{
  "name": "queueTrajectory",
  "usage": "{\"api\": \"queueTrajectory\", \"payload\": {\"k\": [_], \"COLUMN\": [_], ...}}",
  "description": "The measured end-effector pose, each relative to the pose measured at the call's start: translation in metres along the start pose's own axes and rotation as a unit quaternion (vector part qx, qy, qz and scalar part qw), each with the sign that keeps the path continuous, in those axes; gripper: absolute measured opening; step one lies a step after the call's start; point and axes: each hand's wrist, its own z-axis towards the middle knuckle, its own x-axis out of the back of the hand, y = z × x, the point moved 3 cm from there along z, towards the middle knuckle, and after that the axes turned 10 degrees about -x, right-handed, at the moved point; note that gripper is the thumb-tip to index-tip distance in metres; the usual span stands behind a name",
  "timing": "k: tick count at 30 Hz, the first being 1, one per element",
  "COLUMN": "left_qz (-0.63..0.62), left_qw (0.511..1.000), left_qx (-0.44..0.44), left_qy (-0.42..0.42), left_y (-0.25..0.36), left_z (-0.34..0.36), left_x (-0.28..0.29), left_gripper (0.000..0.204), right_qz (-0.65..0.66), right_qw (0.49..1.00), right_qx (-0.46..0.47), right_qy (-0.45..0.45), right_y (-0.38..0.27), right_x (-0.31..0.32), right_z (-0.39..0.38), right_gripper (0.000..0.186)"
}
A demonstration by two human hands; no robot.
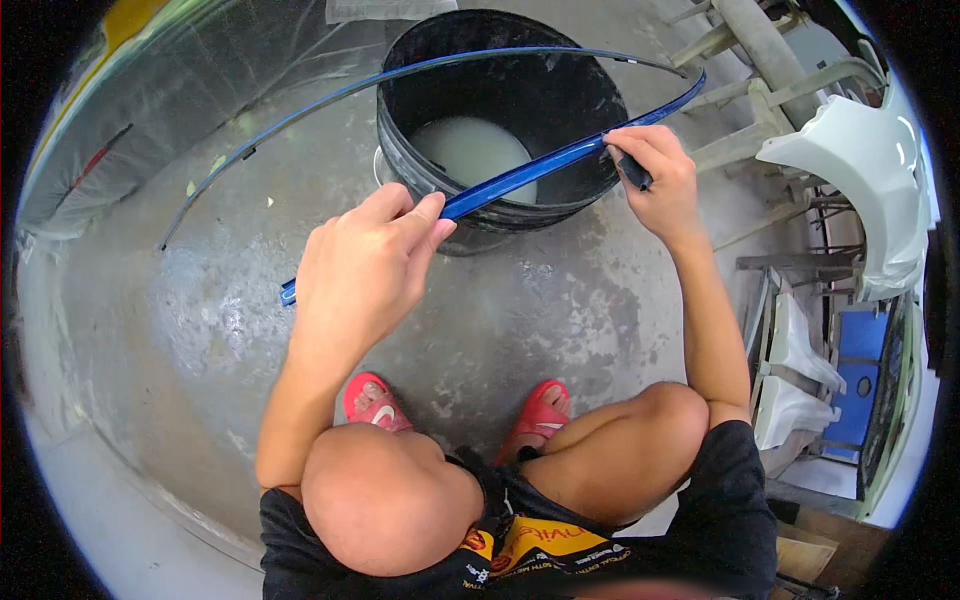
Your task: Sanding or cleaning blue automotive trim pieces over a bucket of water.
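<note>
Across the front of me runs a long, glossy blue trim strip (545,168), with my left hand (365,262) closed around its near length; its cut end pokes out left of that wrist. At the far right it bends sharply, and a thin branch sweeps back leftward in an arc over the bucket to the floor. My right hand (660,180) is closed on a small dark sheet (632,170), possibly sandpaper, pinched against the strip's upper right part. Below the strip stands a black bucket (405,150) with cloudy, pale liquid in the bottom.
Plastic sheeting (230,90) hangs at the left over a large object. Along the right are a stand with grey legs (760,60), a white car fender (860,160) and further white panels (795,410). My feet in red slides rest on the wet concrete floor (470,330).
</note>
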Motion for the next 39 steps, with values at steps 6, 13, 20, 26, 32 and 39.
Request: {"api": "queueTrajectory", "payload": {"k": [6, 13, 20, 26, 32, 39], "left_qz": [-0.015, -0.021, -0.022, -0.028, -0.01, -0.038], "left_qw": [1.0, 1.0, 1.0, 0.999, 1.0, 0.999], "left_qx": [-0.012, 0.007, 0.009, 0.016, 0.011, 0.009], "left_qy": [0.02, 0.013, 0.007, 0.004, 0.009, 0.007], "left_y": [0.0, 0.002, 0.003, 0.002, 0.003, 0.001], "left_z": [0.003, 0.002, 0.003, 0.003, 0.001, 0.004], "left_x": [0.0, 0.001, 0.003, 0.002, 0.003, 0.002], "left_gripper": [0.02, 0.022, 0.023, 0.022, 0.022, 0.023], "right_qz": [0.022, 0.016, 0.017, 0.028, 0.035, 0.056], "right_qw": [0.986, 0.995, 0.998, 0.978, 0.991, 0.979], "right_qx": [0.113, 0.094, 0.054, 0.165, 0.118, 0.163], "right_qy": [-0.122, -0.043, -0.033, -0.125, -0.057, -0.109], "right_y": [-0.005, 0.002, -0.004, -0.025, -0.021, -0.032], "right_x": [-0.01, -0.006, -0.002, -0.013, -0.011, -0.012], "right_z": [-0.004, -0.005, 0.0, -0.003, -0.003, 0.002], "right_gripper": [0.031, 0.041, 0.038, 0.041, 0.045, 0.049]}}
